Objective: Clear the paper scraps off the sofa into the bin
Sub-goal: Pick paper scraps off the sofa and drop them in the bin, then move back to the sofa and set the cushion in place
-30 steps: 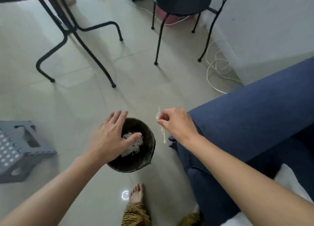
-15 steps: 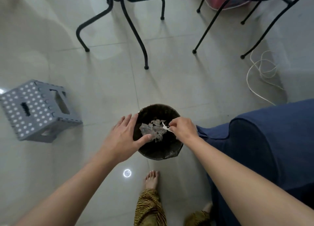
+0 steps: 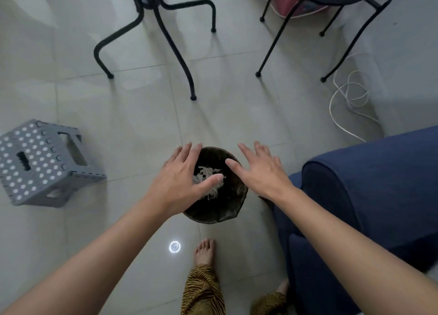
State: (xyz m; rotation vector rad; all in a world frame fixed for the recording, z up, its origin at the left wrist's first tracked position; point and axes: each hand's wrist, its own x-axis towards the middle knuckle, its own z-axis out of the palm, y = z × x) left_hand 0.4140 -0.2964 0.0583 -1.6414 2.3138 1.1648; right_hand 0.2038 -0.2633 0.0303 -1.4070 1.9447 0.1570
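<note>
A small dark round bin [image 3: 227, 210] stands on the tiled floor beside the arm of the blue sofa [image 3: 369, 186]. White paper scraps [image 3: 208, 175] lie in a heap inside it. My left hand [image 3: 182, 182] hovers over the bin's left rim, fingers spread, holding nothing. My right hand [image 3: 258, 170] is over the right rim, palm down and fingers apart, also holding nothing. The sofa's seat is out of view.
A grey dotted folding stool [image 3: 42, 163] sits on the floor at left. Black table legs [image 3: 170, 42] and chair legs [image 3: 279, 40] stand beyond the bin. A white cable [image 3: 348, 99] coils by the wall. My bare feet [image 3: 205, 253] are just behind the bin.
My right hand, which held a paper scrap over the bin, has opened and the scrap is gone from it. The view has tilted further down over the bin.
</note>
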